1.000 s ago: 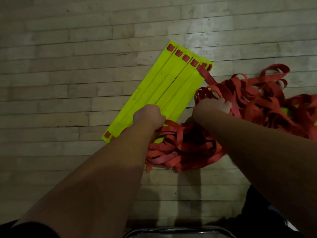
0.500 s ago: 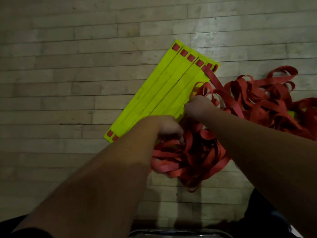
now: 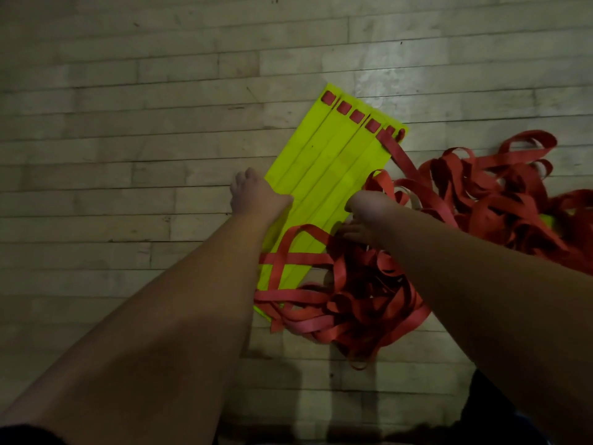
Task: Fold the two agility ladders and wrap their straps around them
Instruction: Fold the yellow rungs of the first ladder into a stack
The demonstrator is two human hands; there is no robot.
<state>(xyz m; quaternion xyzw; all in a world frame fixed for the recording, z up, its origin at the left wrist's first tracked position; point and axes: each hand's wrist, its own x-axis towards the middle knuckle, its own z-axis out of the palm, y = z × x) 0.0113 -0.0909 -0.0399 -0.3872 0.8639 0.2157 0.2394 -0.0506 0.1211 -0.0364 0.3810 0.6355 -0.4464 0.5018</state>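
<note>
Left hand (image 3: 256,195) rests flat on yellow rungs (image 3: 333,168) pointing far-right; right hand (image 3: 369,210) curls among straps (image 3: 481,200), grip unclear.

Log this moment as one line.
stage: rungs gathered flat | left hand: on left edge of yellow rungs | right hand: at right edge, among red straps | straps: loose pile, unwrapped

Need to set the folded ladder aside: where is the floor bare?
Bare wooden floor lies left of the yellow rungs and left hand, and beyond the rungs' far end. Red straps crowd the right, around the right hand.
</note>
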